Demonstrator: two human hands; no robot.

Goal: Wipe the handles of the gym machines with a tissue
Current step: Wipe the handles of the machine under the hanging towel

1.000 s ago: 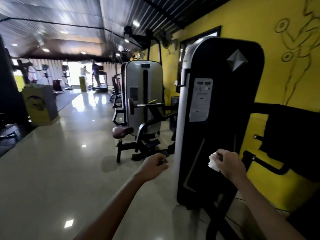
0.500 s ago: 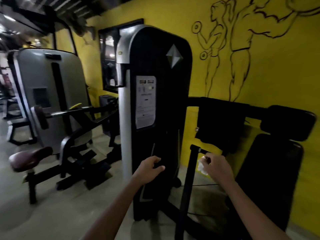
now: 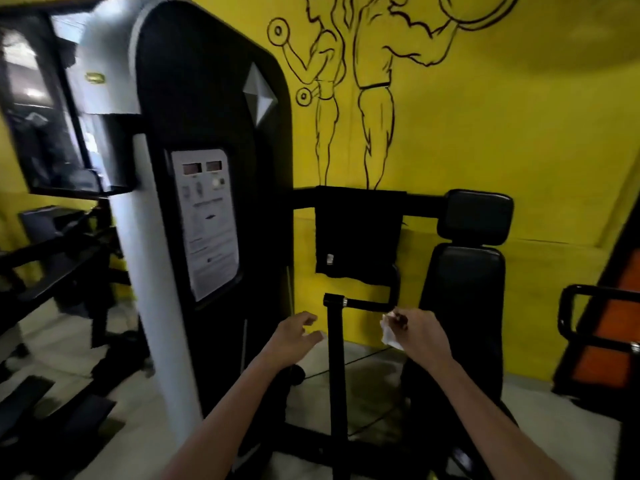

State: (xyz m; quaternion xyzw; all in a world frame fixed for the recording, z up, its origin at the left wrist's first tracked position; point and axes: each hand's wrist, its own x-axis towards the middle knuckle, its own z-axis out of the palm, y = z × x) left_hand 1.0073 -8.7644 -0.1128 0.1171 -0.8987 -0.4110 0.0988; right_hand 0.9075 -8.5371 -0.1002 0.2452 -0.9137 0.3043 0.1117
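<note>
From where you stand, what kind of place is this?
Most likely a gym. A weight machine with a padded seat and a handle stands by a yellow wall with a mural of people lifting weights.

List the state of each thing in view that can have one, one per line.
Left hand: open, fingers loosely spread, holding nothing.
Right hand: pinching the tissue.
Tissue: crumpled, just below the handle.
Handle: horizontal, not gripped.
Black cloth: draped over the machine's bar.
Seat back: upright, unoccupied.
</note>
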